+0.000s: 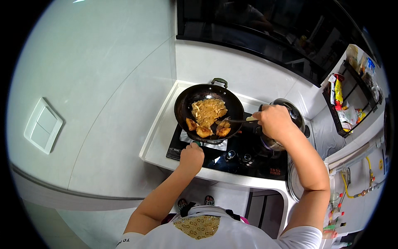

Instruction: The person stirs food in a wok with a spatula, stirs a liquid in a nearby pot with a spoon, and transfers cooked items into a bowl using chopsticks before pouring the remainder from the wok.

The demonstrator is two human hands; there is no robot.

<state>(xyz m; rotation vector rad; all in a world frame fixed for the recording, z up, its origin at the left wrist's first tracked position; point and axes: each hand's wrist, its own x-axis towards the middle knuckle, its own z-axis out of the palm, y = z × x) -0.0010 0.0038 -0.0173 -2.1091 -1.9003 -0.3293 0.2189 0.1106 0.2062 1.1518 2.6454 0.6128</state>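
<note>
A black wok (183, 102) sits over the left burner of the stove. Inside lies a heap of shredded brown food (208, 110), with several browned, rounded pieces (203, 131) along the near side. My left hand (192, 157) is closed around the wok's near handle, whose greenish end just shows. My right hand (275, 119) grips the pale handle of a spatula (237, 121). Its metal shaft reaches left over the wok's rim, and its tip meets the food at the right. The exact shape of the blade is hard to make out.
A lidded pot (296, 114) stands right of the wok, partly behind my right hand. The black stovetop (215, 157) has knobs near its front edge. Packets fill a black wall rack (348, 99) at the right. Several bottles (336, 213) stand at the lower right.
</note>
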